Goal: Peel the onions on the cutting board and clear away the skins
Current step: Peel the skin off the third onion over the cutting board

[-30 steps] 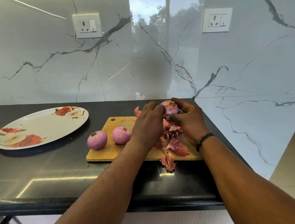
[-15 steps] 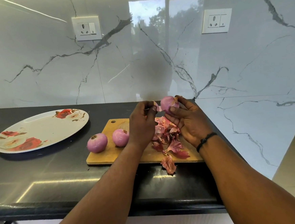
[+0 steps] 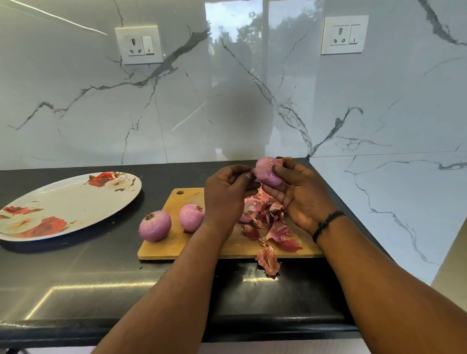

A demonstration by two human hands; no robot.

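Onion (image 3: 268,172) under peeling is held up above the far edge of the cutting board (image 3: 173,244), clear of its surface. Right hand (image 3: 298,197) grips it, fingers curled beneath and thumb pressed on its top. Left hand (image 3: 226,194) sits just beside it, thumb and forefinger pinching a small flap of skin (image 3: 253,172) at the onion's left side; the remaining fingers are curled in. A dark band (image 3: 327,224) circles the right wrist.

Two further onions lie on the board's left part: one (image 3: 155,226) at the left edge, overhanging toward the counter, the other (image 3: 191,217) just beside it to the right, partly behind the left wrist. Both show pale purple surfaces with a dry stub on top.

Loose skins (image 3: 269,221) are heaped on the board's right half, below the hands. One piece (image 3: 267,260) lies off the board's near edge on the black counter (image 3: 80,272).

Floral oval plate (image 3: 61,207) rests on the counter, well apart to the left of the board. Marble wall behind carries two sockets, left (image 3: 139,45) and right (image 3: 344,35).
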